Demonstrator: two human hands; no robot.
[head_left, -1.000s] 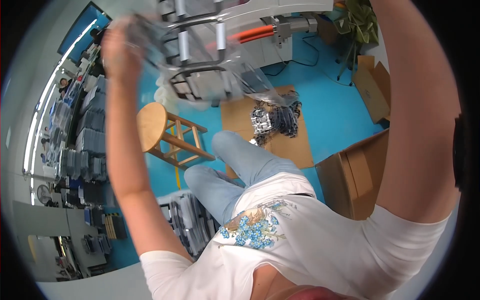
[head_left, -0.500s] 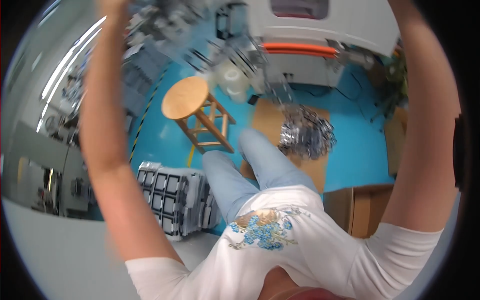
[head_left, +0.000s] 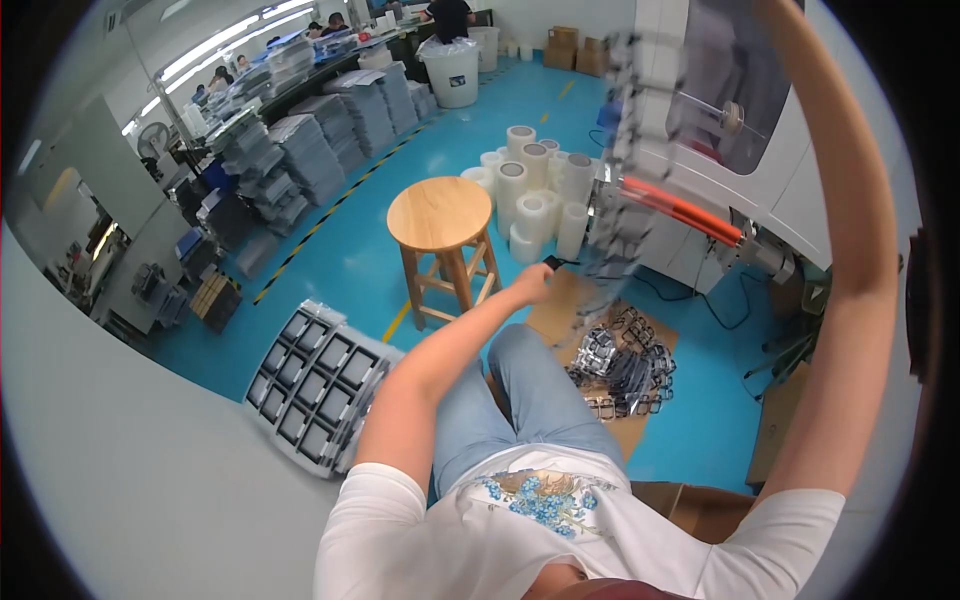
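My left hand [head_left: 535, 285] is out in front of my knees, small and slightly blurred. Its fingers look curled closed, and whatever they may hold cannot be made out. Just right of it hangs a long, motion-blurred strip of dark and clear frame-shaped pieces [head_left: 632, 170], reaching down toward the floor. My right arm rises along the right side and leaves through the top edge, so that hand is hidden. Under the strip's lower end, a heap of black and silvery frame scraps [head_left: 625, 365] lies on brown cardboard [head_left: 560, 310].
A wooden stool [head_left: 440, 213] stands ahead, with clear film rolls [head_left: 530, 190] behind it. At my left is a stack of black-framed sheets [head_left: 318, 385]. A white machine with an orange-red roller [head_left: 685, 210] stands right, a cardboard box [head_left: 690, 508] beside me. People sit far back.
My left hand has come down from beyond the top edge to in front of my knees. The blurred strip now hangs farther right, before the machine. The view has tilted up toward the room.
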